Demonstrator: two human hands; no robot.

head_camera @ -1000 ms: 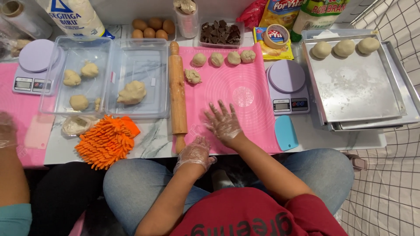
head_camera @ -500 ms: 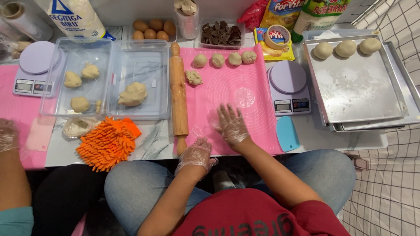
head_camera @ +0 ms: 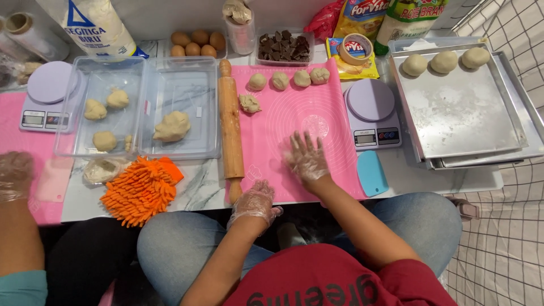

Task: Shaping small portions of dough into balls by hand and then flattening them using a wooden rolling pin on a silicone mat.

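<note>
My right hand, in a thin clear glove, lies flat with fingers spread on the pink silicone mat. My left hand, gloved too, rests curled at the mat's near edge, beside the end of the wooden rolling pin, holding nothing. Several dough balls line the mat's far edge, and a rough dough piece lies below them.
A kitchen scale and a blue scraper sit right of the mat, then metal trays with three dough balls. Clear containers with dough, an orange mitt, eggs and chocolate lie left and behind. Another person's gloved hand is far left.
My right hand has slid a little toward me and to the right on the mat. My left hand has stayed at the mat's near edge.
</note>
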